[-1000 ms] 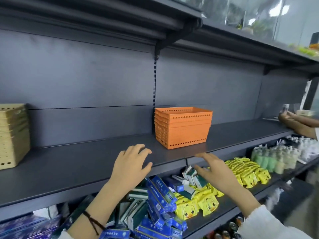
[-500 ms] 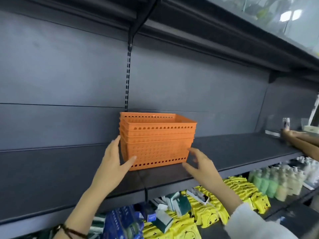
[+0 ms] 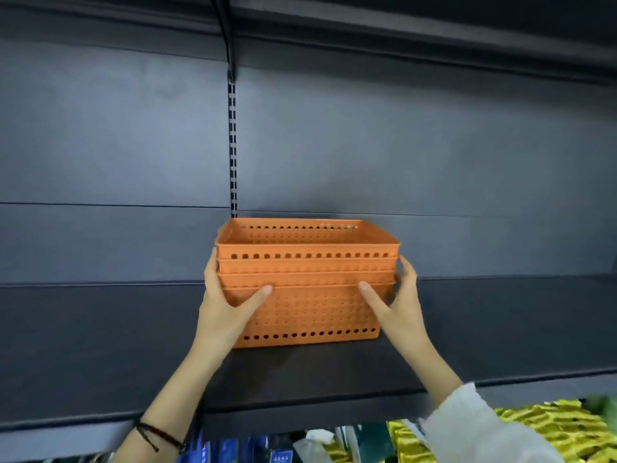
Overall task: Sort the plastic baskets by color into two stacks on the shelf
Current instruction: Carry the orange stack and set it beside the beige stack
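Note:
A stack of several nested orange plastic baskets (image 3: 310, 295) stands on the dark shelf (image 3: 100, 345), straight ahead under the slotted upright. My left hand (image 3: 227, 305) presses the stack's left end, thumb across the front wall and fingers around the side. At the right end my right hand (image 3: 397, 302) does the same, thumb on the front. The stack rests on the shelf between both hands. The cream-coloured baskets are out of view.
A slotted metal upright (image 3: 232, 145) runs up the grey back panel behind the stack. Another shelf overhangs above (image 3: 400, 25). Below the shelf edge lie yellow packets (image 3: 551, 429) and blue boxes (image 3: 260, 452).
The view moved in on the orange stack, now centred. Both hands, open and apart a moment ago, have closed onto its two ends. The cream stack at far left left the view.

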### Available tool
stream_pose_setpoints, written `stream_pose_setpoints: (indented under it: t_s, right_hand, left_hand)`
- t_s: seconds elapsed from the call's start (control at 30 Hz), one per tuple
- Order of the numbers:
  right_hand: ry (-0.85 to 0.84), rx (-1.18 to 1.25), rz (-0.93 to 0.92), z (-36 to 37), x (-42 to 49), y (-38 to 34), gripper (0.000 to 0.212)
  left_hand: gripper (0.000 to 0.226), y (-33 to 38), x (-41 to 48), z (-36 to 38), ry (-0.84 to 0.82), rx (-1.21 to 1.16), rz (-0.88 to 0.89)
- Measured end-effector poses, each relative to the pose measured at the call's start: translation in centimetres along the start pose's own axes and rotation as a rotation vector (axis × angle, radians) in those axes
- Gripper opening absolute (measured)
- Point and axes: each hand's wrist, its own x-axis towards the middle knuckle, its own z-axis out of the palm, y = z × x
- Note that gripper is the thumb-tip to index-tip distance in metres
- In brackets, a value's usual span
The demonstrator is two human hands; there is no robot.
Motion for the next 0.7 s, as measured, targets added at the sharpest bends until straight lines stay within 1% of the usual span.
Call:
stream_pose_setpoints:
  t_s: [0.07,0.13,0.2,0.27,0.33,0.37,0.4,0.47,0.53,0.6,0.7]
  right_hand:
    - [0.011,0.003,-0.009,-2.2,2.0,1.6,0.102]
    - [-0.032,0.044,0.009,-4.2,4.1,2.9,0.103]
    - [-0.122,0.130,0.030,-5.6,5.6,4.0,0.100]
    - [-0.221,0.223,0.045,-6.2,6.4,5.0,0.104]
    - [-0.317,0.303,0.089,-6.2,6.7,5.8,0.111]
    - [-0.350,0.340,0.103,-6.0,6.7,6.1,0.108]
    - [-0.367,0.368,0.104,-5.8,6.6,6.4,0.102]
    - [-0.371,0.408,0.101,-5.4,6.6,6.8,0.093]
    - [-0.373,0.452,0.095,-5.2,6.6,6.8,0.093]
    - [-0.369,0.480,0.089,-5.2,6.4,6.5,0.095]
    - [-0.361,0.522,0.067,-5.1,5.9,5.5,0.084]
  left_hand:
    - [0.096,0.1,0.1,2.0,-0.006,-0.009,-0.013]
    - [0.092,0.1,0.1,3.7,-0.005,-0.041,-0.034]
    - [0.090,-0.1,-0.1,5.1,0.012,-0.062,-0.054]
    - [0.086,-0.3,-1.0,6.3,0.050,-0.066,-0.059]
    - [0.075,-0.7,-1.9,7.4,0.083,-0.081,-0.104]
    - [0.068,-0.9,-2.3,7.9,0.083,-0.083,-0.124]
    - [0.064,-1.0,-2.6,8.3,0.077,-0.071,-0.138]
    - [0.065,-0.7,-2.8,8.7,0.074,-0.054,-0.144]
    - [0.061,-0.3,-2.8,8.6,0.096,-0.058,-0.154]
    - [0.049,0.1,-3.1,8.4,0.134,-0.051,-0.153]
    - [0.040,0.9,-3.8,7.9,0.208,-0.022,-0.157]
